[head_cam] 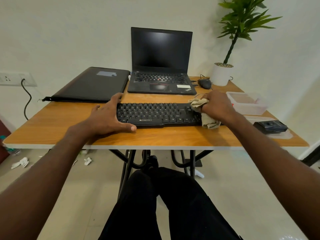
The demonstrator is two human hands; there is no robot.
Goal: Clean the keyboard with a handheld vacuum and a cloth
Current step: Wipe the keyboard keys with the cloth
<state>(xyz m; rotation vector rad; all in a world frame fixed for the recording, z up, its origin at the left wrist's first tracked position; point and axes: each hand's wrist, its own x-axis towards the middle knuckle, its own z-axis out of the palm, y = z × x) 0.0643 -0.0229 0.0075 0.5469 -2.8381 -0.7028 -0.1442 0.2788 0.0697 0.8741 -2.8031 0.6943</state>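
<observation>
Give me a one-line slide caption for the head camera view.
Right hand wipes the keyboard's right end with a cloth while the left hand steadies its left end.

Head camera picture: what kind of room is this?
Probably a home office or study corner: an open black laptop and a black wired mouse sit on a wooden folding table, with a potted green plant by a plain wall.
</observation>
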